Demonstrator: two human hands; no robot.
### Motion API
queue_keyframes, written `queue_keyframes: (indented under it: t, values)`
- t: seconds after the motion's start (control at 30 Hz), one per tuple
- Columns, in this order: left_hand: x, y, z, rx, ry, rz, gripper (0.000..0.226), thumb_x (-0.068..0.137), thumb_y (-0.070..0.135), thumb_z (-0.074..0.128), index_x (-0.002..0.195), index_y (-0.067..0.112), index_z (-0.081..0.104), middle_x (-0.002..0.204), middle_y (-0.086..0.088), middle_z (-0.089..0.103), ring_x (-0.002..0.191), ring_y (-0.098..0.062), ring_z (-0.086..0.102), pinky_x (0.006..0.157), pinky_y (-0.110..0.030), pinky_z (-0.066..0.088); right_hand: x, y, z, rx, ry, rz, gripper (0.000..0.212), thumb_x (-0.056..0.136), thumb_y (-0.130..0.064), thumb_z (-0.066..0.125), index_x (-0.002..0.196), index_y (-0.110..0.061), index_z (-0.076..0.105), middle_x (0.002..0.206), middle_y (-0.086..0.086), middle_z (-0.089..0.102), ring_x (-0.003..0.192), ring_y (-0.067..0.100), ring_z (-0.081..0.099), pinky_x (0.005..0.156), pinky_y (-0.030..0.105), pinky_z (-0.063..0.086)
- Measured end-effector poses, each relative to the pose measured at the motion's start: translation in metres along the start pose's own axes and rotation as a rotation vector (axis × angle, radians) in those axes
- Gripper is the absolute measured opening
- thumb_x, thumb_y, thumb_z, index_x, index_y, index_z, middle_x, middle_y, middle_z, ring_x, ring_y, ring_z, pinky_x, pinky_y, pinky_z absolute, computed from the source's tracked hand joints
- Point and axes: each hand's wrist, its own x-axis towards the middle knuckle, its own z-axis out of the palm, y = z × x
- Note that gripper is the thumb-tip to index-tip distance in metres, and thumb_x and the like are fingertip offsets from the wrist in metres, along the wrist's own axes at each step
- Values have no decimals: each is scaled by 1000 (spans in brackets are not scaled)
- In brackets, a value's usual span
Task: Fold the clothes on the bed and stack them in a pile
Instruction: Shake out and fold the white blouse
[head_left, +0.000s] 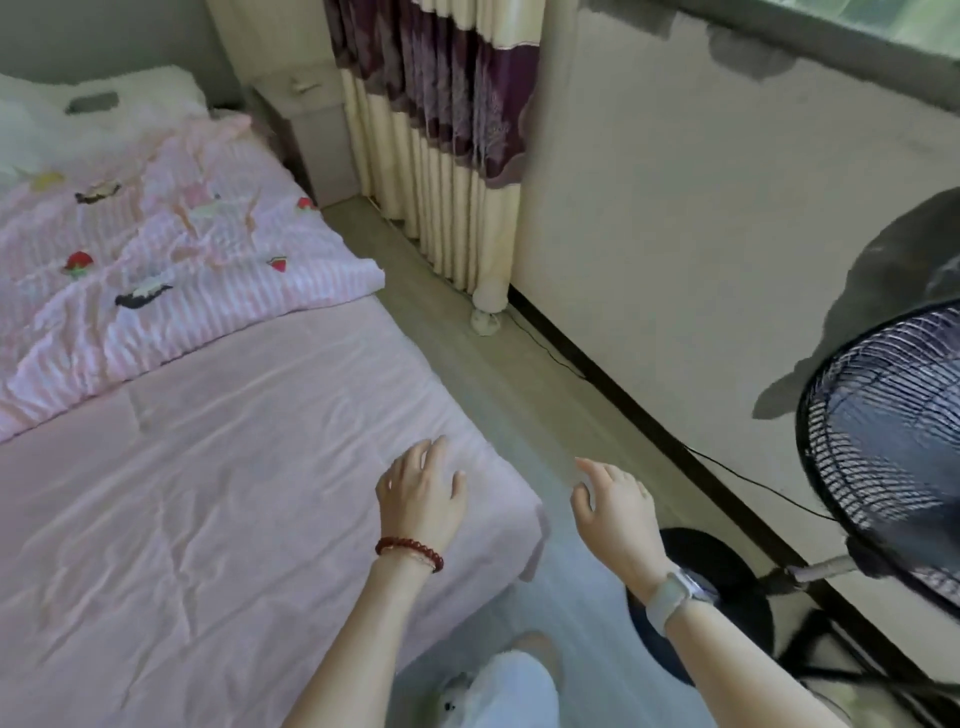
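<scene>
Wrinkled pink bed sheet (208, 493) | striped quilt (171, 260) | left hand (421, 499), right hand (615, 512) relaxed, holding nothing

Fan (883, 415) by wall (701, 208) (curtain (441, 130) in corner).

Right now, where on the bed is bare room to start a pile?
The pink sheet lies bare from the striped quilt down to the bed's near corner, under the left hand. The quilt covers the far half. The fan crowds the floor beside the right hand.
</scene>
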Motion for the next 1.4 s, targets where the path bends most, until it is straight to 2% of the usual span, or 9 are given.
queue_keyframes:
  t: [0.17,0.4,0.57,0.7,0.77,0.93,1.2,1.4]
  values:
    - [65,18,11,8,-2,-19,47,93,28,45,138,21,38,142,3,38,131,-18,34,104,-34,27,67,8,-19,33,30,-29,43,95,-21,34,136,-20,44,134,-1,50,127,19,40,106,34,26]
    - [233,45,17,54,63,-50,49,93,31,44,140,20,36,143,1,38,131,-20,34,103,-36,30,252,2,-49,-23,58,-127,42,94,-24,37,134,-22,46,134,-1,51,127,21,40,107,38,26]
    - [342,65,-3,65,70,-149,49,93,34,44,140,22,36,142,3,39,131,-17,34,104,-34,29,389,-30,-80,-87,-17,-233,36,91,-23,39,126,-19,50,124,0,55,125,23,41,101,37,27]
    - [408,60,-39,83,105,-268,50,93,35,43,141,23,34,143,4,37,132,-15,32,105,-33,27,476,-70,-98,-132,-91,-344,40,94,-28,37,134,-26,43,134,-4,49,128,19,37,106,35,24]
    - [439,48,-61,77,154,-321,49,93,34,44,140,23,35,143,3,37,132,-15,33,105,-32,27,515,-100,-101,-143,-143,-391,42,96,-30,34,138,-27,38,137,-4,47,130,19,36,110,37,23]
    - [521,4,-107,48,238,-438,47,93,34,43,139,23,37,144,2,36,133,-16,32,106,-34,29,604,-191,-91,-162,-206,-568,42,97,-30,34,138,-27,37,135,-4,47,127,19,38,106,35,26]
    - [700,-108,-204,83,358,-580,50,95,39,39,142,25,31,147,2,32,136,-14,27,110,-36,23,786,-399,-69,-170,-187,-792,45,98,-32,33,142,-28,32,141,-4,41,132,19,32,111,36,19]
    - [774,-197,-283,34,425,-668,49,96,38,40,142,23,33,149,-1,31,137,-19,27,110,-41,26,865,-551,-65,-179,-145,-988,43,95,-29,39,138,-25,41,137,-2,48,125,19,44,103,29,33]
